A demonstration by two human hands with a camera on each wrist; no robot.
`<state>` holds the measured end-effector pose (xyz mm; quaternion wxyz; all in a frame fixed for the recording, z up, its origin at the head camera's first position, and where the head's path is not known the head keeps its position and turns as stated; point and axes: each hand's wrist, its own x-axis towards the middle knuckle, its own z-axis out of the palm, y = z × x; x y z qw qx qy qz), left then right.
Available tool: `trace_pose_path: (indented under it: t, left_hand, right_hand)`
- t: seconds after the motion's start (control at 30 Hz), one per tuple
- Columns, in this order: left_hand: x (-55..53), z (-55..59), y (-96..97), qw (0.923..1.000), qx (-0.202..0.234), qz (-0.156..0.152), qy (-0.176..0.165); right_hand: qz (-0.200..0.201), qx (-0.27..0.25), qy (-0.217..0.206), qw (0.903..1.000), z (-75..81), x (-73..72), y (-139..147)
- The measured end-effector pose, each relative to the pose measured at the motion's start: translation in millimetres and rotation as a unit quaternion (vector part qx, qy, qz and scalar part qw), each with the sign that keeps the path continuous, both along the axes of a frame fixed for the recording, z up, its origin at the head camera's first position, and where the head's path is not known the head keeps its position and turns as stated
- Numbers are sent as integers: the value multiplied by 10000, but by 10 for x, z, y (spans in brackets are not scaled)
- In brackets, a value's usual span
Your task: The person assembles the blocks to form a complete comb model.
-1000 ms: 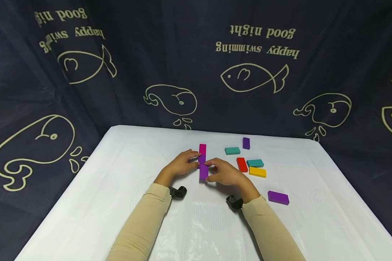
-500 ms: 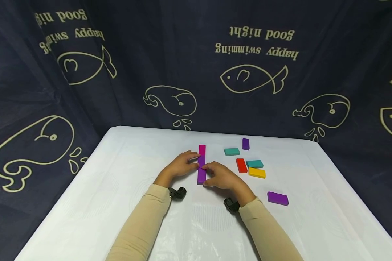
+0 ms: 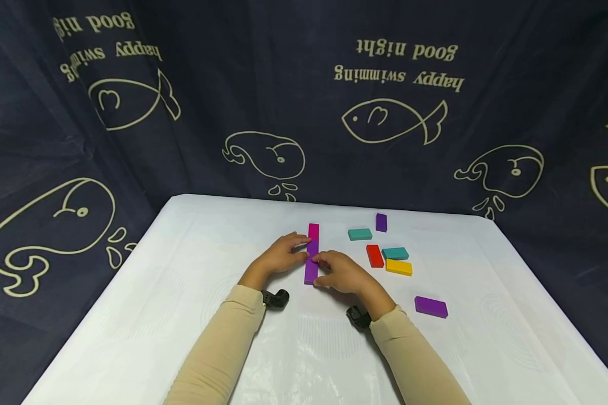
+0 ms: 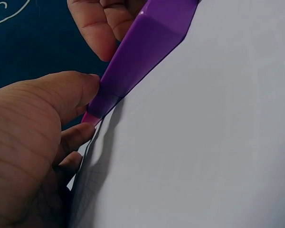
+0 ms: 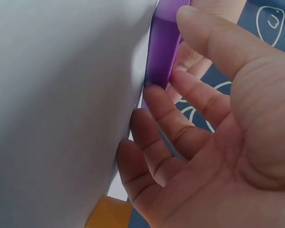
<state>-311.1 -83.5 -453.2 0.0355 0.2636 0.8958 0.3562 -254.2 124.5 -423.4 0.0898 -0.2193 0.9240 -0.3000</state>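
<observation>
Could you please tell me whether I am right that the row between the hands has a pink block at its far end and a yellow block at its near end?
Not quite: the head view shows a purple block at the near end, not a yellow one. The rest is right: the pink block is at the far end.

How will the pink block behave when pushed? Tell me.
The pink block is probably stiff, its edges looking straight. Lying flat, it seems unlikely to roll or tip. Pushed nearward, it may shove the purple block at its near end.
</observation>
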Motion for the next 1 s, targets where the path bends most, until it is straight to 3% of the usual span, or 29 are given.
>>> trace_pose_path:
  t: [0.2,0.53,0.83,1.0]
  left_hand:
    - [8,2,1,10000,8,40,-23]
    - [37,28,-15,9987,490,-37,-143]
    - [132,73,-55,9982,366,-295,-359]
    - [193,75,-61,9984,226,-168,-493]
  right_hand:
    - [14,-13,-19,10000,-2,-4,2]
    - [-78,-196,-163,9996,-10,-31,46]
    - [-136,-324,-301,9989,22,-37,70]
    - [-173,-370,-344,9986,23,-29,88]
